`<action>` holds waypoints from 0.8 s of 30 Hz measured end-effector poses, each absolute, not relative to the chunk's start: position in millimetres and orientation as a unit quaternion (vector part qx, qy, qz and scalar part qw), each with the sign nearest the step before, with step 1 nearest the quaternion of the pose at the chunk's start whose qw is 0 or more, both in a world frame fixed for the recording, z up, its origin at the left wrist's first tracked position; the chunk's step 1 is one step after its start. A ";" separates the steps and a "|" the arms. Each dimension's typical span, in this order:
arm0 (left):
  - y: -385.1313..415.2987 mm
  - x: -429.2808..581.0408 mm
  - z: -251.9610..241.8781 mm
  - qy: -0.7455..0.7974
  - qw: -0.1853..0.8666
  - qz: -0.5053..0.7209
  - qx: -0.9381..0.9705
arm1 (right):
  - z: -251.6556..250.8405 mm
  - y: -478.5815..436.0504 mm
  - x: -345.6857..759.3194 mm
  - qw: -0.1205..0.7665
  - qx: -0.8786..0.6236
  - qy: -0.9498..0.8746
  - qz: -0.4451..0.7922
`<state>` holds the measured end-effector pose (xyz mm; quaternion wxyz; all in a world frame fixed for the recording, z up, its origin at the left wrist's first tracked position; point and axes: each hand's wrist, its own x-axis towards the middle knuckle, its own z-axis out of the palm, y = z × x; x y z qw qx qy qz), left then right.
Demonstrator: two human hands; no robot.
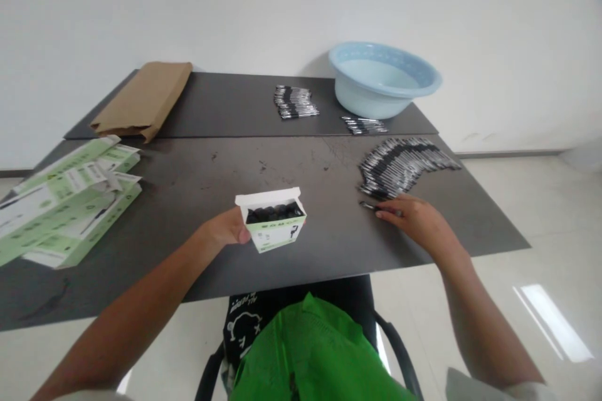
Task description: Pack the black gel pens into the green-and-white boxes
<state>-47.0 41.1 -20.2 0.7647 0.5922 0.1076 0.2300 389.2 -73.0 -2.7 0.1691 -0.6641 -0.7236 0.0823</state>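
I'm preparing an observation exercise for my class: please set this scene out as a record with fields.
left hand: holds open green-white box, dark contents showing
right hand: holds one pen
largest pen row: beyond right hand
smaller pen groups: two, further back
basin: blue, back right
paper bag: brown, back left
other boxes: left side, overlapping

Your dark-grey table (pixel 202 166) held green-white cartons (pixel 61 207) and a brown paper bag (pixel 143 97) frame-left, black-silver pens (pixel 397 166) and a blue plastic basin (pixel 371 97) frame-right.

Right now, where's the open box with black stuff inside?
In the head view, the open box is in the left hand, slightly below centre, left of the right hand.
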 end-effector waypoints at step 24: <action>24.8 -25.7 12.0 0.108 0.776 0.139 0.606 | 90.5 -111.0 197.5 0.684 -0.403 -0.608 0.013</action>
